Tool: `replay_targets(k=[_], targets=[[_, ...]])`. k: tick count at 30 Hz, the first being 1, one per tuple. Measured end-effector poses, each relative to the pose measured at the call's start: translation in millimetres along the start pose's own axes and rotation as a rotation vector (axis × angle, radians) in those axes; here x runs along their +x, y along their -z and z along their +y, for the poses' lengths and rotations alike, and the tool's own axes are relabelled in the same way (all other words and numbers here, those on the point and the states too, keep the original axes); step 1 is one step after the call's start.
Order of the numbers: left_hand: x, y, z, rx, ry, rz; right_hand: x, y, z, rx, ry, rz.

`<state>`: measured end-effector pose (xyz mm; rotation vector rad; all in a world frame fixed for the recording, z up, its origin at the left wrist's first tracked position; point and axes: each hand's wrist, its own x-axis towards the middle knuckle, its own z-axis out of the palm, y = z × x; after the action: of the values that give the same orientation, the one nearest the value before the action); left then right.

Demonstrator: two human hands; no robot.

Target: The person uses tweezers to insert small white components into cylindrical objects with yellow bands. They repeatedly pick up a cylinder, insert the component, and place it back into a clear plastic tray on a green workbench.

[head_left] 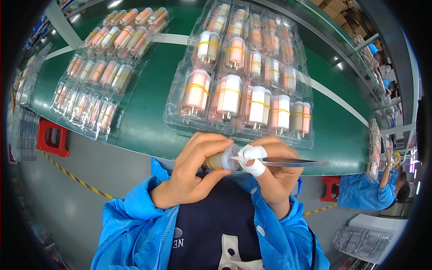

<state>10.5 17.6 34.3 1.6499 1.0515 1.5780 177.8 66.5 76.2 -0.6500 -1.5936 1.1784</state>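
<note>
My left hand (193,168) is wrapped round a greyish cylinder (216,160) with a yellow band and a translucent cap-like end. White wrapping covers the thumb and forefinger of my right hand (270,166), which grips metal tweezers (297,163). Their pointed tip meets or nearly meets the cylinder's translucent end; contact is hard to tell. Both hands are at the near edge of a green work surface (148,108). Just beyond them lies a clear plastic tray (175,118) holding several pink, white and grey cylinders (229,95) bundled with yellow bands.
More clear trays (101,130) of banded cylinders stand at the left. A red stool (54,138) is below the bench's left edge, another red stool (330,188) at the right. A person in blue (366,191) works at the far right. Metal framing (411,67) rises at the right.
</note>
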Motion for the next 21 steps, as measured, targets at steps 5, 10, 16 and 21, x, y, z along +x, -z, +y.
replay_targets(k=[5, 10, 16, 21], targets=[[1.0, 0.4, -0.8, -0.001, -0.006, -0.001, 0.6, 1.6, -0.2, -0.048, 0.025, -0.026], [0.8, 0.6, -2.9, 0.102, -0.068, -0.010, 3.8, 3.0, -1.9, -0.057, -0.013, -0.085], [4.9, 4.5, -4.6, 0.188, -0.172, -0.057, 12.4, 5.6, -9.3, -0.049, -0.064, -0.182], [2.1, 3.5, -4.9, 0.110, -0.074, -0.026, 12.8, 3.2, -6.7, -0.119, -0.013, -0.177]])
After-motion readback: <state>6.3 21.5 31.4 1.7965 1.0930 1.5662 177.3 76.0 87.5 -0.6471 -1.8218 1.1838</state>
